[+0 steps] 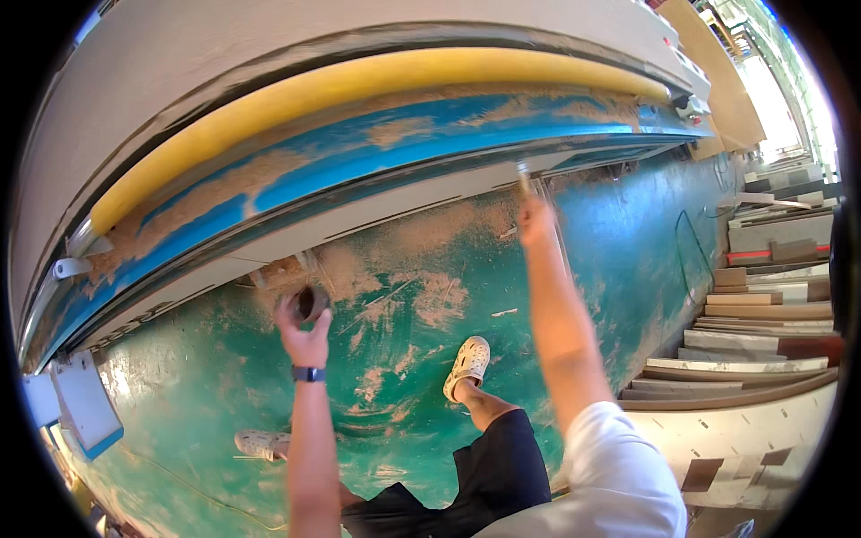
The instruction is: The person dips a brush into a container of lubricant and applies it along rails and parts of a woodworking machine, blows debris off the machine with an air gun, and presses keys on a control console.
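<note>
My left hand is closed round a dark brown, hollow round thing, its open end showing. I cannot tell whether it is a small cup or a ring. A dark band sits on that wrist. Farther forward and to the right, my right hand grips a short, slim tool with a pale, shiny end, possibly a brush; motion blurs it. Its tip reaches close to the lower edge of a long machine with a blue ledge dusted with sawdust. The left hand is below this machine's left half, apart from it.
A long yellow roller or tube runs along the machine above the ledge. Sawdust and scraps lie on the green floor around my feet. Stacked boards and strips line the right side. A white box is at the far left.
</note>
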Motion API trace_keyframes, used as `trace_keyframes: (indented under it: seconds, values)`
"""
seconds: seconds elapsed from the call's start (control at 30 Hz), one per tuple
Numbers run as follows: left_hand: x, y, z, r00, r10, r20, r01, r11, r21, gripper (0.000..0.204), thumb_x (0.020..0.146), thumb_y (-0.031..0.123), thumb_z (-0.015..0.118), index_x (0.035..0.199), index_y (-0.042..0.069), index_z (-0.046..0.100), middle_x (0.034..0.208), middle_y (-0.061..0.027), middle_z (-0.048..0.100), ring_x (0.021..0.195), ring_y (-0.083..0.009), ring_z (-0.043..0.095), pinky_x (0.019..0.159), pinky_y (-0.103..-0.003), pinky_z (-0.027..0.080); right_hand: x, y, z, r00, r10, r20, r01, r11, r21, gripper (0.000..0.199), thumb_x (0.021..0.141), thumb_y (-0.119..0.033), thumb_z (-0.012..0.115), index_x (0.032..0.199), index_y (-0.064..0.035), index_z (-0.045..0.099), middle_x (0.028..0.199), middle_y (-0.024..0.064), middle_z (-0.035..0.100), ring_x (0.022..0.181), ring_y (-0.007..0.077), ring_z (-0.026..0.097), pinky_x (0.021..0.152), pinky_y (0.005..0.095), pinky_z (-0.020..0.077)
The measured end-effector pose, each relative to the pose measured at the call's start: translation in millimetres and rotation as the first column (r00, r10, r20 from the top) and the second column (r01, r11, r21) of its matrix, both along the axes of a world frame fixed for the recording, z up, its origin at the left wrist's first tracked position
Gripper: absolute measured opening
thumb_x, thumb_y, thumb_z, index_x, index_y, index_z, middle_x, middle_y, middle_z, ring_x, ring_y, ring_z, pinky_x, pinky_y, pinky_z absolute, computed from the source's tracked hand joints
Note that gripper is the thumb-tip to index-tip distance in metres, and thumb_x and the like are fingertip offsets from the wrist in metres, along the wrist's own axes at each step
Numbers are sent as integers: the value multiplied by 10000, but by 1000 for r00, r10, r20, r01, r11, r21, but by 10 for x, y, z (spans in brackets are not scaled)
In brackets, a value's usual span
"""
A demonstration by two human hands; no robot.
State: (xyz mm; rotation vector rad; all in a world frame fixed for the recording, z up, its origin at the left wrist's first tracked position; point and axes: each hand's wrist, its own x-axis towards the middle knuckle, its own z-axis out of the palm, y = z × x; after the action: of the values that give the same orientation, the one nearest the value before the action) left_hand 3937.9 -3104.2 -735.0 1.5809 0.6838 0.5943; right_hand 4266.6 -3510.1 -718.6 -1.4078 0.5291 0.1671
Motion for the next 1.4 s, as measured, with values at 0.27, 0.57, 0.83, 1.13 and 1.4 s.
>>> trace_keyframes:
  seconds: [0.27,0.57,0.83,1.13,1.4]
  values:
    - [989,-1209,560,980,-58,-190,102,967,235,654,680,101,846,1256,65,539,1185,-139,633,1067,-284,636,930,-384,508,-312,-612,1368,834,546,-79,-469,626,-623,191,924,-196,640,1034,-41,662,773,-37,541,699,93,469,662,240,398]
    - [870,-1298,1206,938,-205,-280,331,772,542,631,660,67,796,1242,68,552,1213,-152,628,1116,-358,597,953,-436,497,-1145,636,2305,211,970,122,-366,194,-910,133,841,-157,672,938,-72,642,812,115,649,798,330,647,723,442,516]
    - [443,-863,1240,970,-157,-185,233,817,528,529,697,44,791,1191,42,601,1146,-136,667,1050,-330,644,902,-411,529,-1675,1563,2231,21,1000,1,-300,7,-954,168,849,-215,663,962,-93,643,792,104,640,811,326,651,725,452,515]
    - [-1296,-258,1391,965,248,-87,-205,917,341,630,682,98,829,1250,73,559,1253,-128,619,1118,-325,617,949,-393,507,-2432,1648,1778,561,803,-200,-746,386,-544,228,982,-223,576,1088,-43,668,728,10,576,656,109,510,589,282,420]
    - [-4360,284,1619,646,763,4,-739,624,255,631,683,57,791,1258,75,533,1275,-149,610,1159,-324,604,997,-405,489,-4536,2727,1661,-374,751,-544,-509,-657,-556,335,864,-279,702,1139,-88,686,799,112,674,722,223,643,712,351,519]
